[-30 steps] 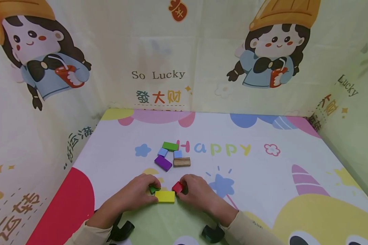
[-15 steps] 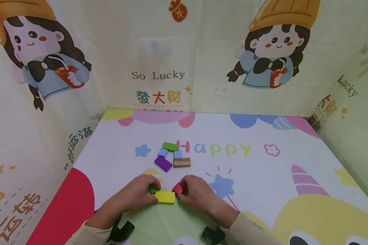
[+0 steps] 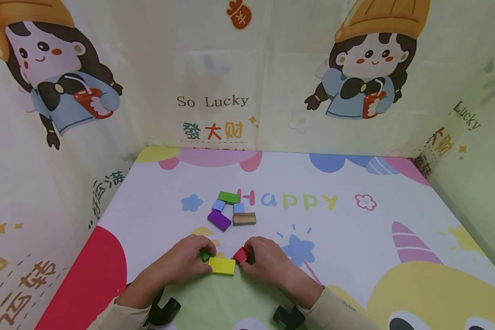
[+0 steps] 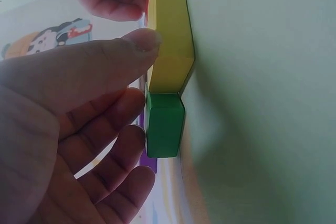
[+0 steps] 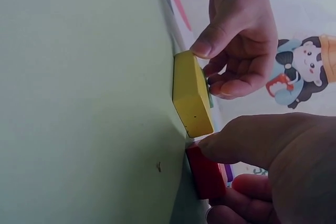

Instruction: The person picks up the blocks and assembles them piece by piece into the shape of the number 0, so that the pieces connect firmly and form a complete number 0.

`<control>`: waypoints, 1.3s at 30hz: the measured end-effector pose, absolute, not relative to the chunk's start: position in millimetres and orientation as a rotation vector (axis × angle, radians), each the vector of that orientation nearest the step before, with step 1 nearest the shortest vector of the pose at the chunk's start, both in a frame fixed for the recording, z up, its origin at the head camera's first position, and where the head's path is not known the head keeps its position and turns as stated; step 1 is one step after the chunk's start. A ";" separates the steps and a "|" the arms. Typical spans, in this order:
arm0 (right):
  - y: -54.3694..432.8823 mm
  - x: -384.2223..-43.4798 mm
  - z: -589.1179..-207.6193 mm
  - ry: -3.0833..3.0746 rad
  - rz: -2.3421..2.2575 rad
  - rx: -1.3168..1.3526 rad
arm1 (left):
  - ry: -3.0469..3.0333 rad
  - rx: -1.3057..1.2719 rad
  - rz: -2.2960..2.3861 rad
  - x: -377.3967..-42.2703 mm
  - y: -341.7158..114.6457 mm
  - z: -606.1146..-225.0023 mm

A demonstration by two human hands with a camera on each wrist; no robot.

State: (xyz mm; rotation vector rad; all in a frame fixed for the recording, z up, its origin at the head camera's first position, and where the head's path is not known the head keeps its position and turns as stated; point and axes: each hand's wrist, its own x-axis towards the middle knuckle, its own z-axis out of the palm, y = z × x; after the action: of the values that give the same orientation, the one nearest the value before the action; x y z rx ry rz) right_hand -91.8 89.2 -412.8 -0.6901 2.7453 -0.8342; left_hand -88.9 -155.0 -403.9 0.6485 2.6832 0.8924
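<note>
work in hand: coloured blocks on a printed desk [image 3: 297, 178], judged part-way through being set in position. at the lower centre of the head view, the yellow block [image 3: 222, 266] lies along the desk, with the small green block [image 3: 207, 255] set at an angle at its upper left end and touching it in the left wrist view. the red block [image 3: 241, 255] sits tilted by its upper right corner; whether those two touch cannot be confirmed. the left hand [image 3: 185, 261] is mostly closed, thumb on the left end of the yellow block, curled fingers beside the small green block; how firm the hold is cannot be told. the right hand [image 3: 268, 260] is nearly closed, pinching the red block between thumb and fingers. assessment: the yellow and small green blocks appear placed; the red one appears unsettled, since it is not released. nearer the centre of the frame, five further pieces lie beyond reach of the fingers: a green bar [image 3: 229, 197] at top, two pale blue blocks [image 3: 239, 208] below it, a purple block [image 3: 219, 220] at lower left and a wooden block [image 3: 244, 218] at lower right. whether that group is finished or outstanding cannot be determined.
</note>
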 end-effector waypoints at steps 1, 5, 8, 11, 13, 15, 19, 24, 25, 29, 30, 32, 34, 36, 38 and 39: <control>89.6 -91.7 -412.9 2.748 -0.834 -0.695 | 2.684 0.647 0.891 -88.8 -155.0 -403.7; 90.2 -91.4 -411.5 2.733 -0.840 -0.709 | 2.684 0.643 0.886 -88.6 -154.6 -402.8; 89.5 -91.3 -410.9 2.722 -0.832 -0.699 | 2.685 0.649 0.886 -88.6 -154.8 -402.5; 88.6 -91.2 -411.1 2.720 -0.828 -0.688 | 2.687 0.658 0.886 -88.8 -155.3 -403.0; 87.9 -91.3 -411.1 2.725 -0.829 -0.695 | 2.689 0.662 0.887 -89.0 -155.5 -403.4; 87.4 -91.5 -411.4 2.726 -0.826 -0.699 | 2.692 0.664 0.886 -89.2 -155.5 -403.9; 86.9 -91.4 -411.6 2.719 -0.820 -0.694 | 2.696 0.666 0.885 -89.4 -155.2 -404.6; 87.2 -90.6 -412.6 2.721 -0.805 -0.708 | 2.695 0.671 0.885 -89.6 -155.1 -404.2; 87.1 -90.6 -413.0 2.725 -0.804 -0.712 | 2.694 0.673 0.887 -89.7 -155.1 -404.0; 86.1 -91.0 -414.5 2.734 -0.812 -0.707 | 2.693 0.677 0.890 -89.7 -155.1 -403.3; 85.7 -91.2 -414.8 2.733 -0.811 -0.696 | 2.693 0.678 0.891 -89.7 -155.1 -403.3; 85.1 -91.1 -414.9 2.735 -0.811 -0.691 | 2.692 0.678 0.889 -89.8 -155.0 -403.4; 84.7 -91.1 -415.6 2.736 -0.809 -0.688 | 2.690 0.672 0.886 -90.2 -154.7 -403.4; 84.3 -90.8 -415.9 2.739 -0.809 -0.686 | 2.687 0.665 0.884 -90.4 -154.5 -403.4; 84.1 -90.8 -416.7 2.740 -0.808 -0.680 | 2.684 0.657 0.882 -90.5 -154.3 -403.3; 84.0 -90.8 -416.9 2.739 -0.810 -0.675 | 2.683 0.655 0.882 -90.4 -154.3 -403.2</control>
State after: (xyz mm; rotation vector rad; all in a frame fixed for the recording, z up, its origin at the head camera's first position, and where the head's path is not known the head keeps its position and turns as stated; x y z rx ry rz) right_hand -90.8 84.0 -416.9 -0.6751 2.7394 -0.8095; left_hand -90.4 -154.3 -403.2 0.6547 2.6831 0.8824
